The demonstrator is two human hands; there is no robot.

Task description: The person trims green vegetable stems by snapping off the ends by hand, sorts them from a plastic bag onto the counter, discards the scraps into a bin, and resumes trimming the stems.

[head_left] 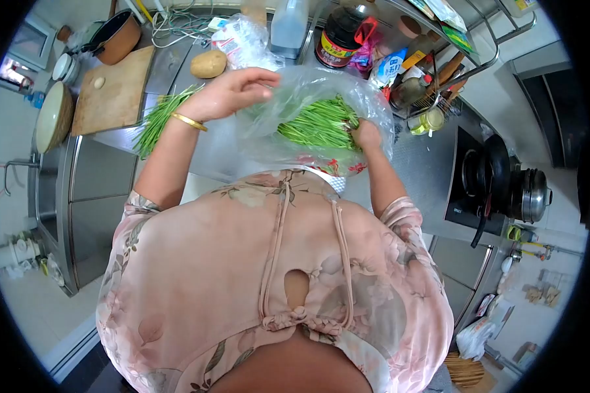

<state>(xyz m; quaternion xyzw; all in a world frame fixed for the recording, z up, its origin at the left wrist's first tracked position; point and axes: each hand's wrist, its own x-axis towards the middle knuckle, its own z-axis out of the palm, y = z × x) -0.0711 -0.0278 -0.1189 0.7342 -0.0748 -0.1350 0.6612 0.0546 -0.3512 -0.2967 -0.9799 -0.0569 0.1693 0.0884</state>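
A clear plastic bag [259, 144] with red print lies spread on the metal counter, and a bundle of thin green stalks [314, 124] rests in it. My right hand [367, 135] grips the pale end of that bundle at its right side, fingers partly hidden. Raised over the bag's left edge is my left hand [233, 93], its fingers apart and nothing in them; a gold bangle is on the wrist. A second bunch of green stalks [158, 124] lies on the counter, partly behind my left forearm.
A potato [208, 64] lies behind my left hand. At the left are a cutting board [115, 90], a pot [115, 40] and a large bowl [54, 118]. Bottles and a dark jar [335, 44] line the back. A stove [467, 171] with a black pan stands at the right.
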